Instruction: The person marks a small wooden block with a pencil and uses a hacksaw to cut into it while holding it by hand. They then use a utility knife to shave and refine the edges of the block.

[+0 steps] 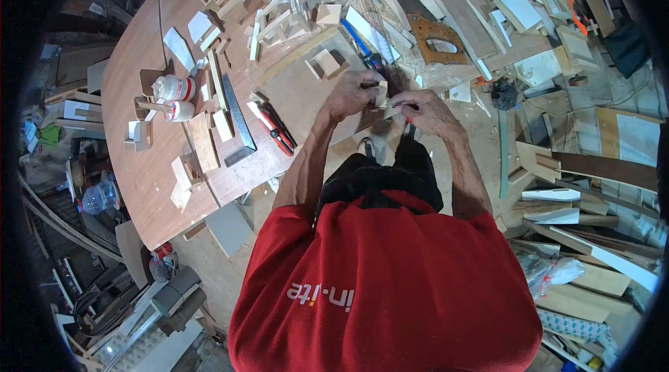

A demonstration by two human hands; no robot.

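Note:
Near the front edge of the workbench, my left hand is closed on a small pale wooden piece. My right hand meets it from the other side, its fingers pinched at the lower end of the piece. Whether the right fingers hold a separate scrap there is too small to tell. Just beyond the hands lies a blue-handled tool. A small open wooden box part rests on a flat board left of them. Past my right hand sits a handsaw with a wooden handle.
On the workbench are a red-and-black utility knife, a try square, glue pots and several small wooden assemblies. Offcuts are piled at the right. More boards lie on the floor there.

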